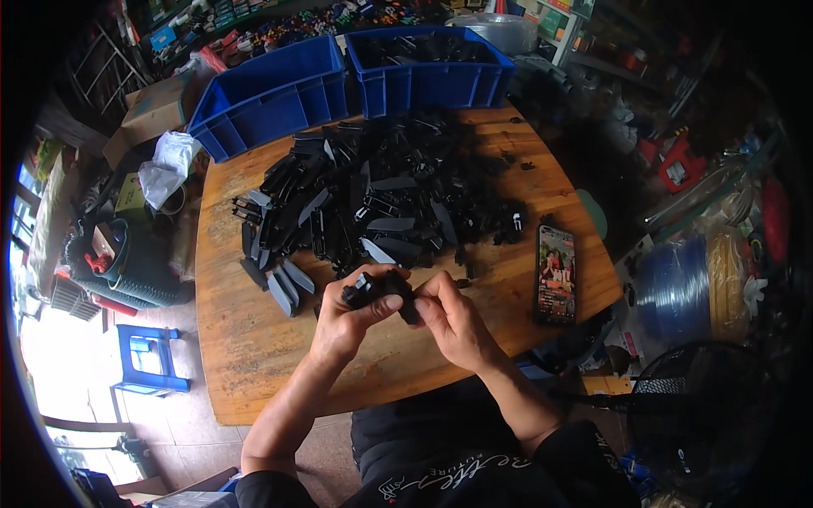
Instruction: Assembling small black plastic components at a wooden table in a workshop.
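**Both hands clamped on one black plastic part, front-centre of the table**

Grip: left hand [347, 317] and right hand [453, 317] meet over the near part of the wooden table [246, 339]. Both are closed around the same small black plastic part [381, 292]. Left fingers wrap its left end, thumb on top. Right fingers pinch its right end from the side. Part is held just above the tabletop, between the two hands, directly in front of the person's body. Finer shape of the part can't be made out; the hands cover most of it.

Just beyond the hands: a big loose pile of black plastic parts [373, 199] covers the middle and far half of the table. A few flat grey-black pieces [284, 288] lie fanned out at the pile's near-left edge, close to the left hand.

Right of the right hand, apart from it: a smartphone [555, 275] lies flat with its screen lit, near the table's right edge.

Far edge of the table: two blue plastic crates side by side. The left crate [271, 93] shows only bare blue interior. The right crate [432, 63] holds more dark parts.

Off the table, left: a white plastic bag [165, 165] and a cardboard box [157, 106]; lower down, a small blue stool [148, 360] on the floor. Right side: a coil of blue hose [677, 288] and a black fan guard [720, 406].
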The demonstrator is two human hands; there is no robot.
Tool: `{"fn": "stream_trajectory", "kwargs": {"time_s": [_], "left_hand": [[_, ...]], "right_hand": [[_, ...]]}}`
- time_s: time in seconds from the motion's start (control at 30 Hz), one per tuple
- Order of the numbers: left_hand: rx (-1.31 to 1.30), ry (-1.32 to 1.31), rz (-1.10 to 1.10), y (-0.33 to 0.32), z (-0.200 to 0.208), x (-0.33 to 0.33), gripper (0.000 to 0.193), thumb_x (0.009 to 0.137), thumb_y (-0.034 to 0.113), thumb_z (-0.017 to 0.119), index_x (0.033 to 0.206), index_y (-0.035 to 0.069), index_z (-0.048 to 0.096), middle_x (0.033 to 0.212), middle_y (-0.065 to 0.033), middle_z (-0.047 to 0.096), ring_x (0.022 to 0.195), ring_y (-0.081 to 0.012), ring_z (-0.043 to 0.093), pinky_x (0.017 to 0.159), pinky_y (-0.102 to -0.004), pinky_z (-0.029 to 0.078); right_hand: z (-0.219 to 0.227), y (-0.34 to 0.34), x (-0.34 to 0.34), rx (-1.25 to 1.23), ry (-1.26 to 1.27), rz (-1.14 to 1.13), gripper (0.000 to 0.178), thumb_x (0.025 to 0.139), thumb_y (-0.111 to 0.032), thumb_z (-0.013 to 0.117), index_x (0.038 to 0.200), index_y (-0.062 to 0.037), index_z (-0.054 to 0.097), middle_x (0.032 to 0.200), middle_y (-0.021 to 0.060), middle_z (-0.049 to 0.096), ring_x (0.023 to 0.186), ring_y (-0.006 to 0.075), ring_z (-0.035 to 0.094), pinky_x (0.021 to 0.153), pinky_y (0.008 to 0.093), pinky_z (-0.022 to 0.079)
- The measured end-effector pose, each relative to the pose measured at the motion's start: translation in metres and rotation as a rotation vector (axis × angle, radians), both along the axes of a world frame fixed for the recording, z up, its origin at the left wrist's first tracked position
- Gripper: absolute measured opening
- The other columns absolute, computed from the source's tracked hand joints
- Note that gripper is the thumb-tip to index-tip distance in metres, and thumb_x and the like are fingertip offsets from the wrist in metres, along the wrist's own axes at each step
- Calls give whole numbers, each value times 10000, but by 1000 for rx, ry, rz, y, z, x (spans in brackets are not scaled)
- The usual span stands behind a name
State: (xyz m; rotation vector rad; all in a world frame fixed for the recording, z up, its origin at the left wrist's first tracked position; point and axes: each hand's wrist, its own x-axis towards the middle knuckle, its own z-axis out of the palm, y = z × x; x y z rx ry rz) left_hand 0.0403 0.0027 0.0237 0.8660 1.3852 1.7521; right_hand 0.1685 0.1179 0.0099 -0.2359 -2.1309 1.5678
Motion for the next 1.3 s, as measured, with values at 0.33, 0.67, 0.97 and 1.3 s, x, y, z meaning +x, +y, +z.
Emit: {"fn": "stream_trajectory", "kwargs": {"time_s": [0.33, 0.67, 0.97, 1.3], "left_hand": [[211, -380, 114, 4, -5, -13, 181, 791, 22, 584, 967, 24, 540, 1091, -135, 602, 894, -205, 598, 813, -353, 474], [147, -542, 5, 6, -22, -27, 319, 709, 15, 593, 1024, 16, 544, 924, -83, 588, 837, -205, 590, 802, -377, 502], [48, -869, -296, 11, -32, -19, 421, 909, 301, 507, 1182, -19, 485, 970, -132, 607, 827, -206, 609, 743, -339, 512], [188, -614, -24, 10, -20, -17, 441, 731, 34, 679, 1151, 50, 546, 1001, -125, 619, 927, -188, 586, 825, -314, 464]], "right_hand": [[5, 48, -37, 512, -54, -179, 145, 841, -68, 581, 969, -16, 537, 840, 135, 559, 761, 276, 579, 658, 349, 466], [-7, 91, -50, 364, -188, -346, 105, 723, -32, 684, 792, -32, 606, 815, 55, 540, 648, 139, 533, 606, 257, 444], [30, 42, -15, 428, 186, 156, 168, 700, 74, 650, 821, -23, 586, 1016, 100, 633, 878, 211, 604, 756, 297, 496], [-16, 26, 48, 580, -221, -209, 233, 737, -41, 691, 954, 3, 617, 857, 115, 599, 732, 246, 603, 626, 311, 481]]}}
